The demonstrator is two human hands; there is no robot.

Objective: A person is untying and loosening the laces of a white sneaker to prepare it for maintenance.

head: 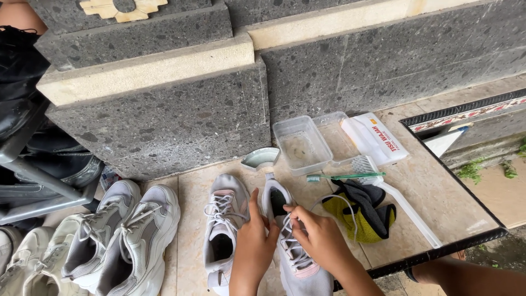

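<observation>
Grey sneaker (296, 257) lies on the tiled floor (192, 192), toe toward the camera, just beside its mate (222, 230). Left hand (253, 244) grips the sneaker's left side near the tongue; right hand (318, 233) pinches the white lace (290, 241) over the eyelets. Near the right hand: yellow-black cloth (364, 216), white brush (383, 186), green toothbrush (345, 176), clear plastic tub (301, 143).

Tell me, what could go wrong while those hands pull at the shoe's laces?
The right hand pinches a lace of the grey shoe the left hand steadies; a hard tug might knot it. The loose lace end loops over the yellow and black cloth and could drag it toward the nearby floor edge.
</observation>
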